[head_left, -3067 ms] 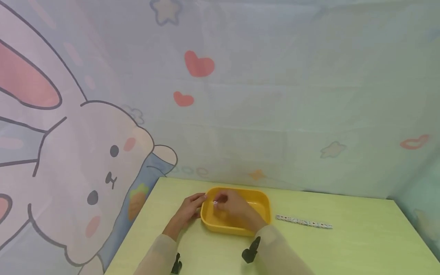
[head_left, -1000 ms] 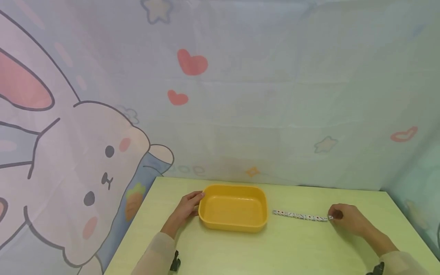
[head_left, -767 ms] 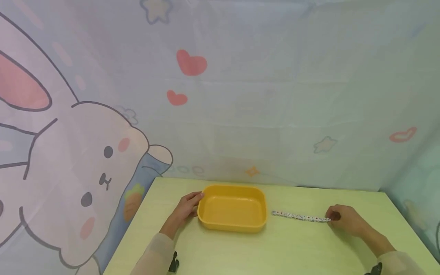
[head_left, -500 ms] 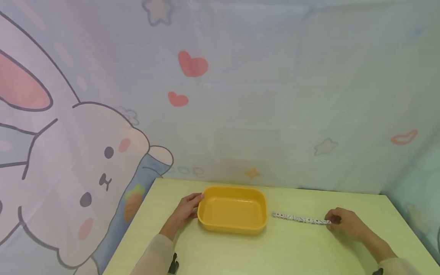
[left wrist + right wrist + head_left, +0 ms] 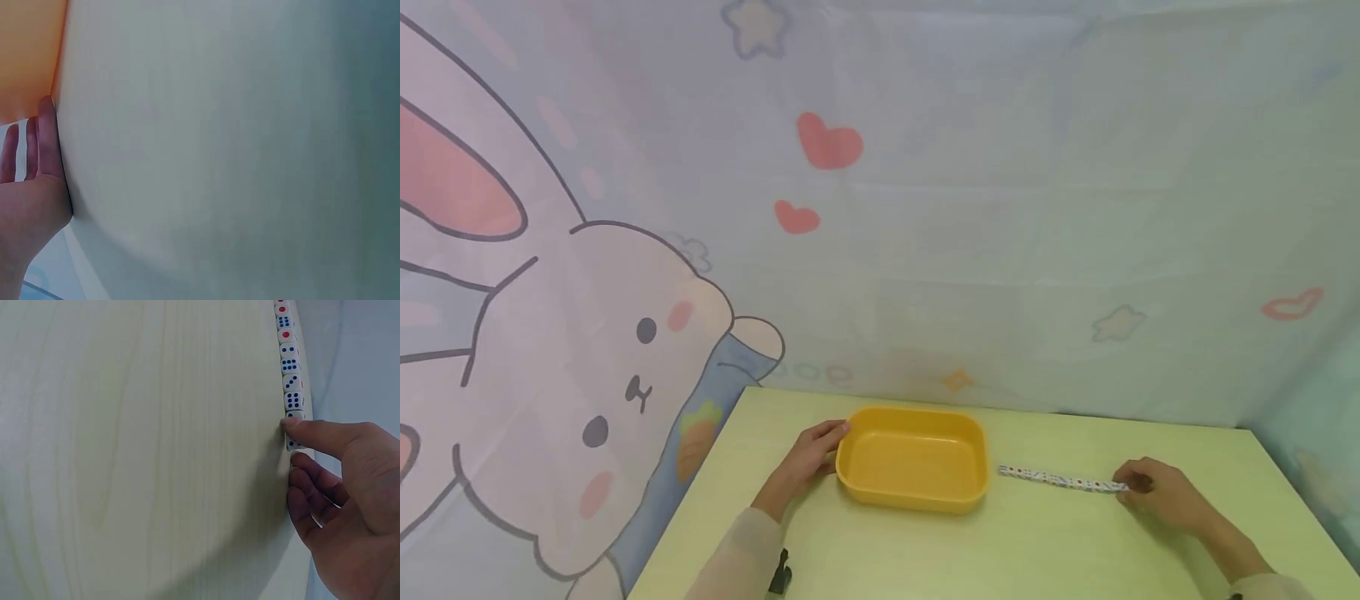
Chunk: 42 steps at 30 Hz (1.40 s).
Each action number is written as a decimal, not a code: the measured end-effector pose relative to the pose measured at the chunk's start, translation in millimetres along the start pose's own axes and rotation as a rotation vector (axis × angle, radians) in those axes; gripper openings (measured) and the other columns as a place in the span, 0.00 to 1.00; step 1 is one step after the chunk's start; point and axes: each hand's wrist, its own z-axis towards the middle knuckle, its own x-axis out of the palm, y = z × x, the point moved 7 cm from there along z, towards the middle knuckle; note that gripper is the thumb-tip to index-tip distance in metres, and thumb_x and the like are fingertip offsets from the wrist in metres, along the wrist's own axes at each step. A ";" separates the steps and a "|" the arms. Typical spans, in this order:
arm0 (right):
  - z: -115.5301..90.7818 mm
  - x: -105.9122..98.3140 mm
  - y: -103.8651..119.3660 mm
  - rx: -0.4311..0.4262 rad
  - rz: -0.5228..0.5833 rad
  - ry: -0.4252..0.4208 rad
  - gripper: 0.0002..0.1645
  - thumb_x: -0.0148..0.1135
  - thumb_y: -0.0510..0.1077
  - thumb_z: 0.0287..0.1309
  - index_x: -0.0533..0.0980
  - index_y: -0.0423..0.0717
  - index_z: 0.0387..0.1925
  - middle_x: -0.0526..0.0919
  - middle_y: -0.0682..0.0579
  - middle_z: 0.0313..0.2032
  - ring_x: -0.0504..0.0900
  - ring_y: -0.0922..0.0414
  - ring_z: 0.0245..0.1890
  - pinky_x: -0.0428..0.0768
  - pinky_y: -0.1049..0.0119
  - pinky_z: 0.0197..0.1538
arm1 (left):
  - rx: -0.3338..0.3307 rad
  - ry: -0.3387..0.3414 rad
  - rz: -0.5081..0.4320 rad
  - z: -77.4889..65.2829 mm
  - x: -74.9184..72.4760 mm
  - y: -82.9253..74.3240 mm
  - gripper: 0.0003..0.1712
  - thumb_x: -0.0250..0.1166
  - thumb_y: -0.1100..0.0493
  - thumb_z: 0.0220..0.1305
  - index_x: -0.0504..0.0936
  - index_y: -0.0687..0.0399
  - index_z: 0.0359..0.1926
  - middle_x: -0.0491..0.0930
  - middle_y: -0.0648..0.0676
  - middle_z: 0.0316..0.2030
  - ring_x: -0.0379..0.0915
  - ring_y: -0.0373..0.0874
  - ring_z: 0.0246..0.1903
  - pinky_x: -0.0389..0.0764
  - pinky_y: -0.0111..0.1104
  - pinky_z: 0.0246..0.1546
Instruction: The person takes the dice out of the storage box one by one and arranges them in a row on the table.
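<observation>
A row of small white dice [image 5: 1060, 481] with red and blue dots runs across the pale table in the head view. My right hand [image 5: 1168, 496] is at the row's right end, its thumb and forefinger pinching the end die [image 5: 292, 443]. In the right wrist view the thumb lies over the last dice and the other fingers are curled beside the row. My left hand [image 5: 808, 454] rests against the left side of a yellow tray [image 5: 910, 502], its fingers fairly straight along the wall in the left wrist view. Nothing lies inside the tray.
A pale wood-grain table [image 5: 985, 558] carries the tray and the dice. Right behind its far edge hangs a cloth backdrop [image 5: 970, 250] with a printed rabbit and hearts, which also closes off the right side.
My right hand has gone from inside the tray to the right end of the dice row. A die held just off the row now sits against its end. My left hand stays at the tray.
</observation>
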 end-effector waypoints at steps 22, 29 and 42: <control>46.6 -22.3 170.6 -0.111 -0.268 -0.179 0.49 0.64 0.68 0.69 0.63 0.47 0.81 0.66 0.34 0.74 0.65 0.27 0.70 0.68 0.19 0.59 | 0.385 -0.049 0.910 -30.4 56.5 -143.1 0.40 0.65 0.38 0.75 0.67 0.44 0.81 0.65 0.60 0.77 0.61 0.64 0.75 0.71 0.64 0.67; 82.1 -9.2 209.6 -0.107 -0.398 -0.224 0.58 0.58 0.78 0.66 0.55 0.54 0.85 0.52 0.38 0.82 0.49 0.33 0.81 0.54 0.20 0.70 | 0.451 -0.092 1.271 -20.4 83.1 -150.2 0.47 0.59 0.29 0.73 0.58 0.39 0.84 0.53 0.58 0.83 0.43 0.63 0.82 0.53 0.63 0.77; 86.2 -5.8 198.0 -0.041 -0.452 -0.204 0.59 0.52 0.82 0.66 0.53 0.55 0.85 0.46 0.39 0.84 0.42 0.34 0.82 0.48 0.18 0.71 | 0.374 -0.103 1.322 -22.6 92.7 -129.5 0.48 0.53 0.24 0.72 0.58 0.37 0.85 0.45 0.57 0.85 0.36 0.62 0.83 0.46 0.65 0.78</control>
